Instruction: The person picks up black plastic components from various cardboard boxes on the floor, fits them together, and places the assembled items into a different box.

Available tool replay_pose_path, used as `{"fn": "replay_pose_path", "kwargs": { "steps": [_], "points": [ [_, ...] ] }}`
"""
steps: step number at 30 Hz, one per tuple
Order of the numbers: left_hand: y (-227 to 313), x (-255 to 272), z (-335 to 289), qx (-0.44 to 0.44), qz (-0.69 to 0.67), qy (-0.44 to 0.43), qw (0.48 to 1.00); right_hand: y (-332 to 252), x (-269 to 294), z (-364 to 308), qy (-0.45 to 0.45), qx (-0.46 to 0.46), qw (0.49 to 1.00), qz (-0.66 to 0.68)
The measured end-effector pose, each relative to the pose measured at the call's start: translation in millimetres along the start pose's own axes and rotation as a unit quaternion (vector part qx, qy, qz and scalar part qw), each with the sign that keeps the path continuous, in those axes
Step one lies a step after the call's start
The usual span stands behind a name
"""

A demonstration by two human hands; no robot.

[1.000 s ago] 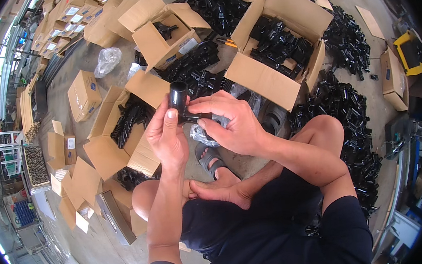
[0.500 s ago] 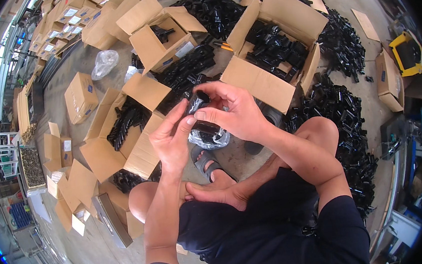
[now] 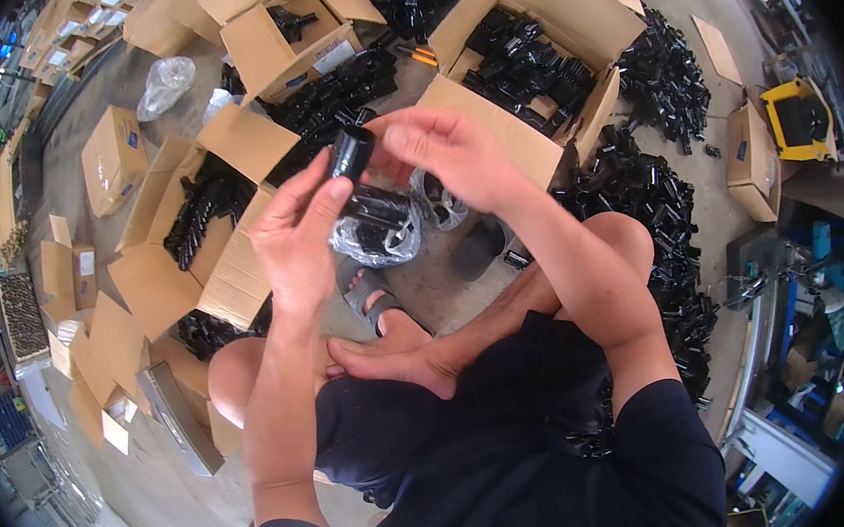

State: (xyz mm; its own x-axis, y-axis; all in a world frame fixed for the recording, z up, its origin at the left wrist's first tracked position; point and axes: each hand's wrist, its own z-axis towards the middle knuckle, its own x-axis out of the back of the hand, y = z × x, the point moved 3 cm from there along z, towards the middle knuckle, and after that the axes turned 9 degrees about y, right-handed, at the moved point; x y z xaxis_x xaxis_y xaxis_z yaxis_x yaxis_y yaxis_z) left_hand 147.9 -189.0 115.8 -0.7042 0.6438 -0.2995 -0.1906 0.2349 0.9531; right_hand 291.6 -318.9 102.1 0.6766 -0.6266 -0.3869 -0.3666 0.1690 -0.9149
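My left hand [image 3: 299, 214] grips a short black pipe fitting [image 3: 352, 151] between thumb and fingers, its round open end tilted up and away. Just right of it, my right hand [image 3: 432, 152] has its thumb and fingers apart, the fingertips close behind the fitting's upper end. Whether they touch it cannot be made out. Below both hands, on the floor, lies a clear plastic bag [image 3: 380, 242] with black fittings in it.
Piles of black fittings [image 3: 654, 213] lie on the right. An open carton [image 3: 575, 4] of fittings stands ahead, another carton [image 3: 157, 277] at the left. My sandal [image 3: 369, 293] is below the bag. A yellow-framed object [image 3: 796, 120] sits far right.
My right hand has come off the fitting's side and its fingers have spread. The left hand still holds the fitting, now more upright. The whole view has shifted a little.
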Motion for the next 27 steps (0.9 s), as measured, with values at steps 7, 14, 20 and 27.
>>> {"fn": "replay_pose_path", "kwargs": {
  "steps": [7, 14, 20, 27],
  "points": [
    [-1, 0, 16, 0.008, -0.068, 0.019, 0.997, 190, 121, 68, -0.072, -0.006, 0.608, -0.790],
    [4, 12, 12, 0.023, -0.069, 0.070, 0.995, 270, 115, 46, -0.100, 0.015, 0.582, -0.807],
    [2, 23, 29, 0.055, -0.104, 0.130, 0.985, 299, 108, 26, -0.077, 0.069, 0.569, -0.816],
    [2, 30, 34, 0.055, -0.115, 0.140, 0.982, 299, 109, 29, -0.052, 0.029, 0.574, -0.817]
  ]
}}
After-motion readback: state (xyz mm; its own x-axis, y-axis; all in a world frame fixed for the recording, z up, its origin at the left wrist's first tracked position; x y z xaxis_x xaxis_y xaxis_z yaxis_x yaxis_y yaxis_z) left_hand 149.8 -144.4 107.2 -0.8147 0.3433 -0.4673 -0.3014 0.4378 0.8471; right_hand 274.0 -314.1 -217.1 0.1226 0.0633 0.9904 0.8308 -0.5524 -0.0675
